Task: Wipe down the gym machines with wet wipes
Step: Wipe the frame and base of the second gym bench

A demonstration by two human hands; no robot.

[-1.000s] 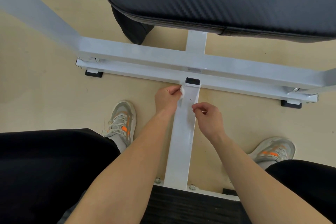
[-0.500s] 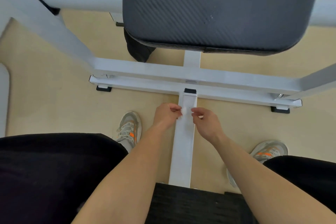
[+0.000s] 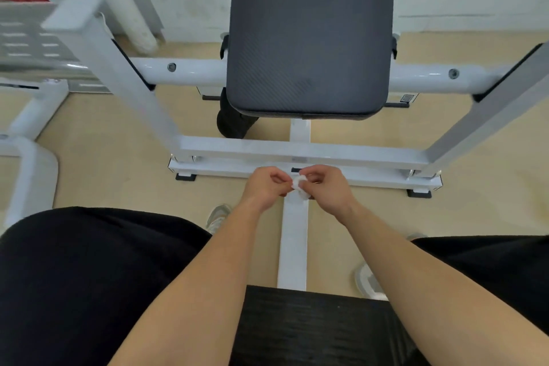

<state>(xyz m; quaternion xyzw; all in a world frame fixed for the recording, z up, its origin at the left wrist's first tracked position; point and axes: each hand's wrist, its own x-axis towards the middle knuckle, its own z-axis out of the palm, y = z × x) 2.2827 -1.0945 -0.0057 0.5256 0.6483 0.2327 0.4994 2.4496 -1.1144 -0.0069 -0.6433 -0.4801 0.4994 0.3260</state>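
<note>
- Left hand [image 3: 267, 187]: ours, fingers curled, pinching the left side of the wet wipe [image 3: 299, 184].
- Right hand [image 3: 326, 190]: ours, fingers curled, pinching the same wipe from the right. The two hands sit close together and meet at the wipe.
- Wet wipe: small, white, crumpled, held over the far end of the centre beam [image 3: 292, 246]. We cannot tell whether it touches the metal.
- Centre beam: white, running from the seat [image 3: 312, 324] to the base bar [image 3: 371, 180].
- Back pad [image 3: 309, 38]: black, textured, beyond the bars.
- Seat: black, between our thighs.
- Left shoe [image 3: 218, 217], right shoe [image 3: 367, 281]: grey, one on each side of the beam.
</note>
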